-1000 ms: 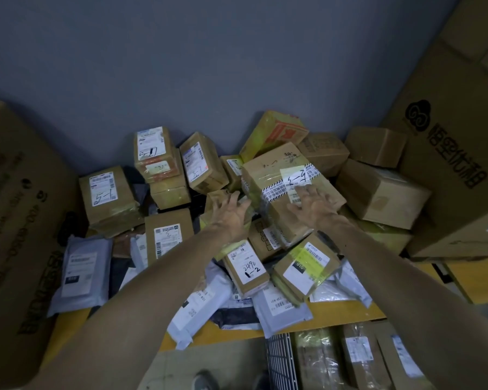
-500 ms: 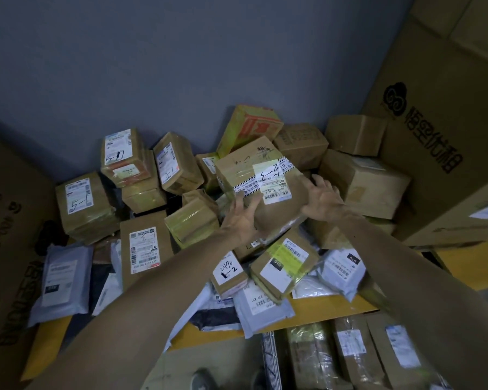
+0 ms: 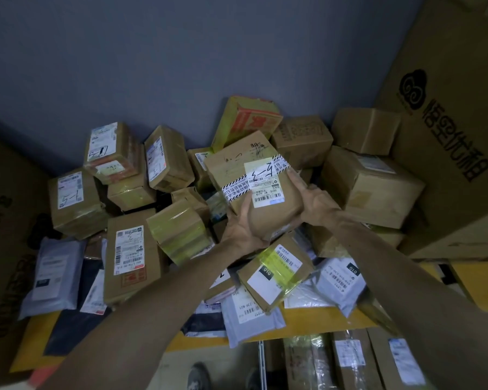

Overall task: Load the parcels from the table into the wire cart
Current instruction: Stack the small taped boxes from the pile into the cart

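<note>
A brown box with black-and-white striped tape and a white label is raised above the heap of parcels on the yellow table. My left hand grips its lower near corner, thumb on the labelled face and fingers hidden beneath. Straight fingers of my right hand press against the box's right side. The wire cart shows at the bottom edge below the table, with several taped parcels inside.
Many brown boxes and grey mailer bags cover the table up to the blue wall. A huge printed carton stands on the right and another carton on the left. My shoes are on the floor by the cart.
Both hands reached onto the taped box, closed in on its sides and lifted it off the heap, tilting it toward me.
</note>
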